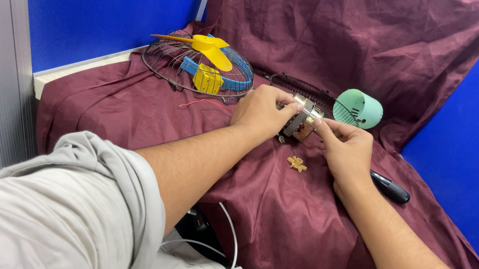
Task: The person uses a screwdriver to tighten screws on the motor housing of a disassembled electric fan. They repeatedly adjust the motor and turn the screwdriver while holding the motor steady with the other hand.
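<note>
A maroon cloth covers the whole work surface in front of you and runs up the blue partition behind it. On the far left part of the cloth lies a round wire fan guard, and resting on it are a yellow fan blade and a blue-and-yellow plastic piece. A second, darker wire guard lies behind your hands, with a pale green plastic cap on its side just beyond it, to the right.

Your left hand and your right hand meet over the middle of the cloth, and between them you hold a small metal fan motor, lifted just above the cloth. Your left fingers are curled around its left side, thumb and fingertips pinching the casing. Your right thumb and forefinger grip its right end, the other fingers folded under.

A black-handled tool lies on the cloth just right of your right wrist. A thin red wire trails on the cloth left of your left hand. A small tan plastic piece lies on the cloth just below the motor, between your hands.
</note>
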